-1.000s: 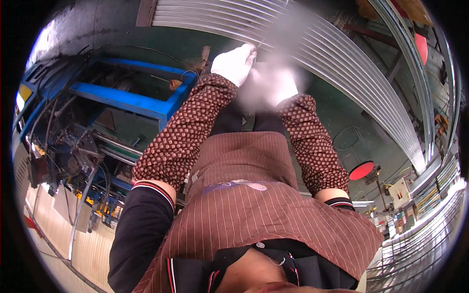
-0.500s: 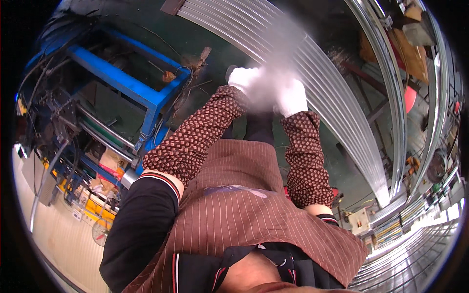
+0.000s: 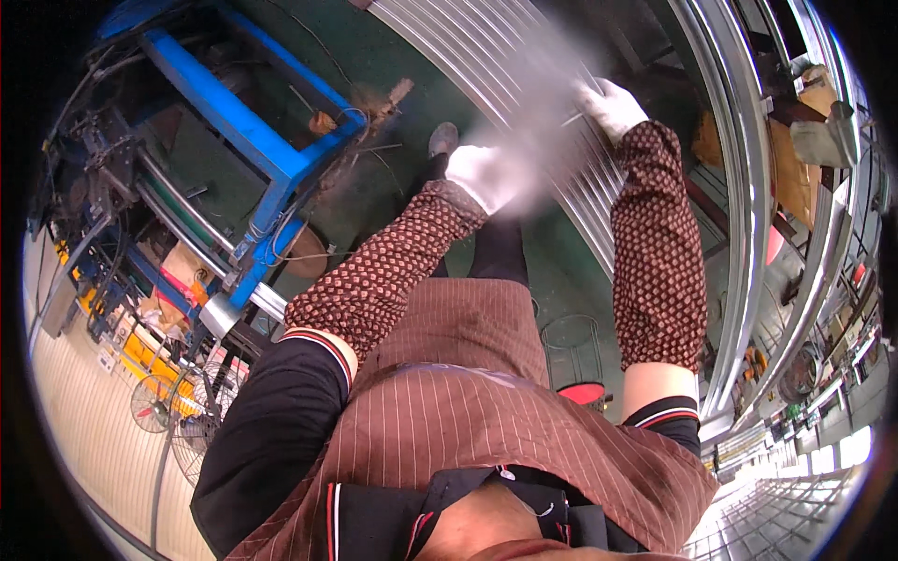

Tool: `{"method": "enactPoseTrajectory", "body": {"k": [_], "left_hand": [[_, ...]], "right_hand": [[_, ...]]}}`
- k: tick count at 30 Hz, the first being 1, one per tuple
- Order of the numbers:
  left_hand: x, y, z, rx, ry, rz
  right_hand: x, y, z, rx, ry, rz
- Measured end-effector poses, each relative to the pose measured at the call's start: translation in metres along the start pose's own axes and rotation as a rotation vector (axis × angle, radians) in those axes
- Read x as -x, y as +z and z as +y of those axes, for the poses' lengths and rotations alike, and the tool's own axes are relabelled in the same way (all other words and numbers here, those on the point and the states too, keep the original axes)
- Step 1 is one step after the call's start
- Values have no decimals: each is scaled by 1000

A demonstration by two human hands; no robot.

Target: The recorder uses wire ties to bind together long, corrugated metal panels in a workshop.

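Observation:
Both my hands wear white gloves. A grey smear over the middle of the head view blurs the space between them. My left hand is in front of my body, left of a stack of long ribbed silvery metal strips; its fingers are lost in the smear. Farther right, my right hand reaches over the right side of the strips with its fingers bent inward. A thin pale edge shows at its fingertips, but what it grips is too blurred to name. The strips run from the top down toward the right.
A blue metal frame stands on the left, with steel rollers beside it. Long shiny metal profiles curve along the right. A round red stool is beside my right hip. Fans stand at lower left.
My right hand has moved right and farther out, away from my left hand. The left hand has shifted slightly. The ribbed strips lie differently in view, and the red stool shows more.

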State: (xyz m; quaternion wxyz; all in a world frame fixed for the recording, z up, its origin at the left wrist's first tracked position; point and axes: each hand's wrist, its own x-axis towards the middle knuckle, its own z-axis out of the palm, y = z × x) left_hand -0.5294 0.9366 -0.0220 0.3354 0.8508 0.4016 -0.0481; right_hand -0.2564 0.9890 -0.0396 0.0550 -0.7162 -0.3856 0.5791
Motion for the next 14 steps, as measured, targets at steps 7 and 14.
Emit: {"method": "enactPoseTrajectory", "body": {"k": [7, 14], "left_hand": [[3, 9, 18, 985, -363, 103], [0, 7, 53, 2918, -703, 21]], "right_hand": [[-18, 2, 15, -63, -37, -32], [-20, 3, 22, -40, -61, -9]]}}
